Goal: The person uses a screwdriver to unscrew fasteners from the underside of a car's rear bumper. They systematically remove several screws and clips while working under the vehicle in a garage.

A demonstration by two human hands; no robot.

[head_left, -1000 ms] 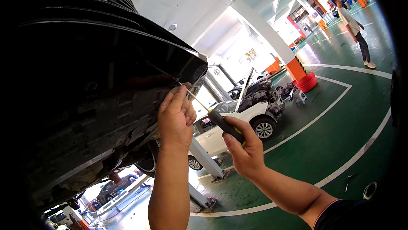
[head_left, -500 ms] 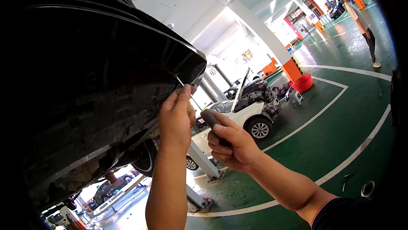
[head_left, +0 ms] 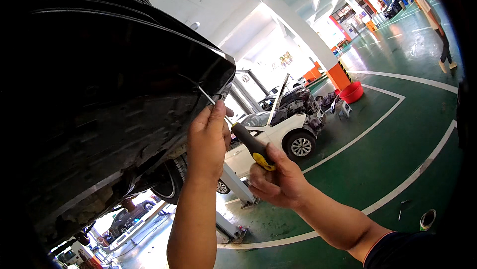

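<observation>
A long screwdriver [head_left: 248, 139] with a dark grey and yellow handle slants up and left to the underside of a raised black car's bumper [head_left: 149, 55]. Its thin shaft passes through the fingers of my left hand [head_left: 207, 137], which pinch it partway along. The tip meets the dark underside near the bumper's corner, but what it touches is too dark to make out. My right hand [head_left: 278, 179] holds the handle's rear end between thumb and curled fingers, leaving most of the grip and a yellow patch showing.
Overhead and left, the raised car fills the view. Beyond my hands are a lift post [head_left: 237, 184] and a white car [head_left: 271, 137] with its front end stripped. A red tub [head_left: 352, 92] stands by an orange-based pillar [head_left: 339, 77]. Far right, a person [head_left: 431, 20] stands on the green floor.
My right hand has shifted back toward the handle's end with its grip loosened, baring more of the handle. My left hand keeps its pinch on the shaft. The distant person's legs have moved.
</observation>
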